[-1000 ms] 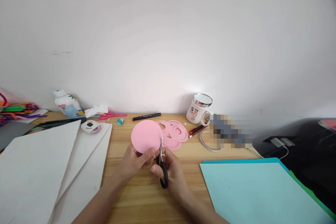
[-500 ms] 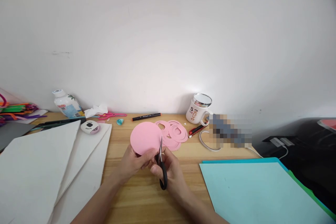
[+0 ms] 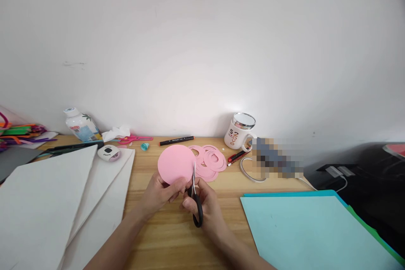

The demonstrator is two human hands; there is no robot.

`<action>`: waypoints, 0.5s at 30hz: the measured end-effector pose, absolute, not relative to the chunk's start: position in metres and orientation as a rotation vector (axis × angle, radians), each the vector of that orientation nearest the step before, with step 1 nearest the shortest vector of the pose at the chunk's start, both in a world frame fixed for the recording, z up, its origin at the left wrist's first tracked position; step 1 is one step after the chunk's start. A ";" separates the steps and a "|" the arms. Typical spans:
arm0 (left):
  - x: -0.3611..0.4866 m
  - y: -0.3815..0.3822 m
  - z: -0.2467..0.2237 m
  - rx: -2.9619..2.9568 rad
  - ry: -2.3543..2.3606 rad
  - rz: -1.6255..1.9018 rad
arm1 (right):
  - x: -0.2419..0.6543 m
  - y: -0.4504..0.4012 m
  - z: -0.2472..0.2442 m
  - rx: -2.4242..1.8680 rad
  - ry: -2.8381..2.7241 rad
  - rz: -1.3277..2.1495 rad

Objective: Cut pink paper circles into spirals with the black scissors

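Note:
A round pink paper disc is pinched along its lower edge by my left hand, thumb on top and fingers underneath. My right hand is closed around the black handles of a pair of scissors. The blades point up and away, lying along the disc's right edge; whether they touch the paper I cannot tell. Just behind the disc, several pink paper rings with cut-out middles overlap on the wooden table.
White boards cover the left side, with a small white and pink device on them. Behind are a bottle, pink scissors and a black marker. A mug stands back right; light-blue sheets lie at right.
The disc has turned or shifted very slightly in my left hand, and its top edge sits a bit higher. The scissors have moved only a little.

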State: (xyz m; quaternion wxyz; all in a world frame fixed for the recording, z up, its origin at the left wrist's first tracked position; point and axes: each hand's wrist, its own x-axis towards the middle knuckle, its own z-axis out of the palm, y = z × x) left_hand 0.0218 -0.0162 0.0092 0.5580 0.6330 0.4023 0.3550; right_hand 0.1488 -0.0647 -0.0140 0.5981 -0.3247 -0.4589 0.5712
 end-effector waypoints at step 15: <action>0.026 -0.017 0.010 1.482 1.025 0.824 | 0.147 -0.067 -0.019 -0.841 -1.033 1.355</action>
